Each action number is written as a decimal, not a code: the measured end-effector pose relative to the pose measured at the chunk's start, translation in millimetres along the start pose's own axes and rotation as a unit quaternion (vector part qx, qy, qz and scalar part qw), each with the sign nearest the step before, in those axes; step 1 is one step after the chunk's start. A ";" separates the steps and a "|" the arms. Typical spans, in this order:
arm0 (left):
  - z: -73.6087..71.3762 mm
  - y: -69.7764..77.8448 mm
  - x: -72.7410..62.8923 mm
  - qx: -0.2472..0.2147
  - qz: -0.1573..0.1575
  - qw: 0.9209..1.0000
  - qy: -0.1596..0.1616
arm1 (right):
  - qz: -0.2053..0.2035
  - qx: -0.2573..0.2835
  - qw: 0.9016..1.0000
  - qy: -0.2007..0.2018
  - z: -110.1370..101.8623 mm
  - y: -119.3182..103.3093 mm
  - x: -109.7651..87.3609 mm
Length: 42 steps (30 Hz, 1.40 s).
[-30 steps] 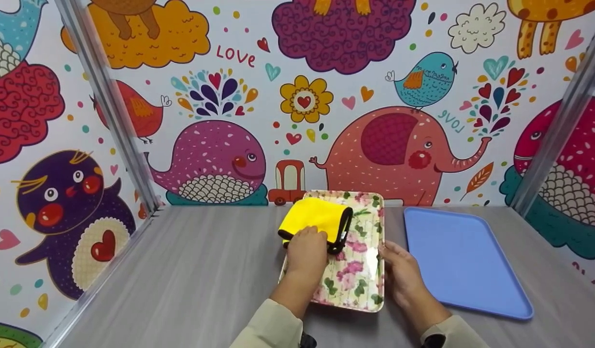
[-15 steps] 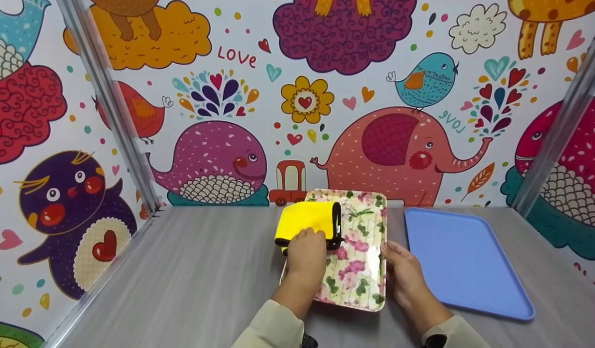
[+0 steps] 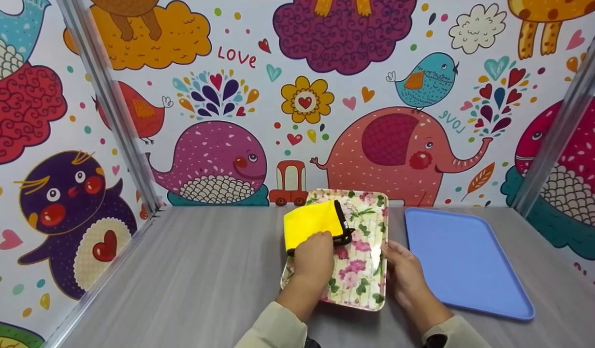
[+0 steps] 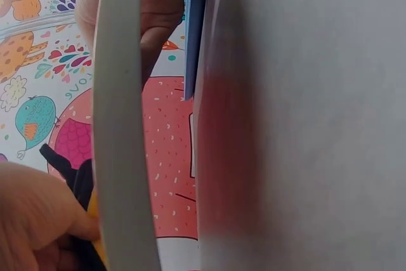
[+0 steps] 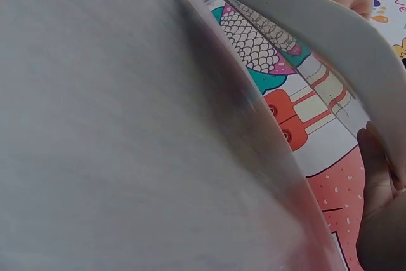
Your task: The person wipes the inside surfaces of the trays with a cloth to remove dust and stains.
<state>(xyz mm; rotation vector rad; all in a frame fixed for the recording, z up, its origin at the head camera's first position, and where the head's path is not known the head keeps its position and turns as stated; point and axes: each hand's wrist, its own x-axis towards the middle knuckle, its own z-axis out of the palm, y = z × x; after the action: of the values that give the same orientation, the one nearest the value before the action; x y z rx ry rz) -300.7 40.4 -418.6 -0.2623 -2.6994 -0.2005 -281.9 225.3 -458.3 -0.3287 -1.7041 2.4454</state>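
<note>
My left hand (image 3: 314, 261) grips a folded yellow cloth (image 3: 312, 223) with black edging and presses it on the left half of a rectangular floral tray (image 3: 355, 285). Curled at the tray's right edge, my right hand (image 3: 406, 270) holds it up at a tilt. In the left wrist view the pale tray side (image 4: 120, 125) stands apart from the table, with a bit of black trim (image 4: 82, 179) beside the left hand (image 4: 38, 214). The right wrist view catches the right hand (image 5: 384, 214) with fingers under the tray (image 5: 330, 30).
A blue tray (image 3: 466, 261) lies flat on the grey wood-grain table (image 3: 205, 280), right of the right hand. Behind stands a wall panel (image 3: 258, 106) printed with cartoon animals, and metal posts (image 3: 113, 106) mark the corners.
The yellow cloth has slid left across the floral tray, then back a little to the right and toward me, with the left hand. The right hand keeps its hold; the tray hardly shifts.
</note>
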 end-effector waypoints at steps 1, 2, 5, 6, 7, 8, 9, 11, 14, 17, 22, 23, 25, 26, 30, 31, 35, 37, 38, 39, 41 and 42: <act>-0.4 0.6 -0.3 -0.001 0.000 1.000 -0.001 | 0.000 0.003 1.000 -0.001 0.2 0.2 0.1; -0.6 1.2 -0.8 -0.001 0.002 1.000 0.000 | -0.001 0.004 1.000 -0.004 0.1 0.5 0.3; -0.3 3.0 -1.5 -0.002 0.006 1.000 -0.005 | 0.001 0.005 1.000 -0.008 0.1 0.8 0.2; 0.1 3.8 -1.6 -0.002 0.007 1.000 -0.007 | 0.001 0.004 1.000 -0.011 -0.1 0.8 0.0; 0.0 4.7 -1.9 -0.002 0.009 1.000 -0.007 | 0.001 0.003 1.000 -0.012 -0.1 0.7 -0.2; 0.1 5.6 -2.2 -0.004 0.012 1.000 -0.005 | 0.001 0.001 1.000 -0.014 -0.2 0.5 -0.4; 0.2 6.5 -2.4 -0.004 0.014 1.000 -0.004 | 0.003 -0.002 1.000 -0.013 -0.1 0.6 -0.5; -0.2 8.5 -3.5 -0.002 0.021 1.000 0.001 | 0.002 -0.004 1.000 -0.014 -0.1 0.3 -0.6; -0.4 11.6 -4.8 0.005 0.032 0.999 0.006 | 0.003 -0.007 1.000 -0.011 0.3 0.6 -0.2; 0.2 15.3 -6.8 0.016 0.045 0.999 0.014 | 0.005 -0.010 1.000 -0.010 0.4 0.4 -0.6; 1.6 20.4 -11.4 0.034 0.064 0.996 0.042 | 0.008 -0.012 1.000 -0.013 0.4 0.1 -1.8; 1.4 21.2 -12.4 0.035 0.066 0.996 0.043 | 0.008 -0.013 1.000 -0.013 0.4 0.4 -1.7; 0.3 22.9 -13.7 0.032 0.067 0.997 0.037 | 0.005 -0.015 1.000 -0.015 0.6 0.6 -1.7; -0.6 23.9 -14.3 0.030 0.067 0.997 0.029 | 0.004 -0.016 1.000 -0.016 0.8 0.8 -1.8; -4.5 27.1 -15.9 0.026 0.071 0.997 -0.003 | 0.004 -0.021 1.000 -0.018 1.1 0.8 -1.3; -5.2 27.7 -16.4 0.026 0.075 0.997 -0.007 | 0.004 -0.022 1.000 -0.018 0.9 0.9 -1.0; -5.7 28.8 -18.7 0.025 0.097 0.995 0.008 | 0.003 -0.026 1.000 -0.012 0.8 0.7 -0.5; -4.6 28.9 -19.7 0.026 0.111 0.993 0.027 | 0.002 -0.031 0.999 -0.010 0.3 0.9 -0.3; -3.7 29.0 -20.4 0.029 0.116 0.992 0.038 | 0.001 -0.032 0.999 -0.009 0.3 0.7 -0.4; -3.1 29.1 -20.8 0.030 0.121 0.991 0.047 | 0.000 -0.033 0.999 -0.009 -0.1 0.7 -0.4; -2.3 29.6 -21.2 0.035 0.128 0.990 0.052 | -0.003 -0.032 0.999 -0.011 -0.8 0.5 0.0; -1.9 29.9 -21.1 0.040 0.132 0.989 0.049 | -0.005 -0.031 0.999 -0.011 -1.0 0.4 0.2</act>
<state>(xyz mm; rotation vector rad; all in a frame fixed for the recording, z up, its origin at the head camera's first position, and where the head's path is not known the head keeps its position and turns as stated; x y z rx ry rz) -274.7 66.0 -422.8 -0.5643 -2.5364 -0.0250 -281.9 226.1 -459.0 -0.3010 -1.7894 2.4027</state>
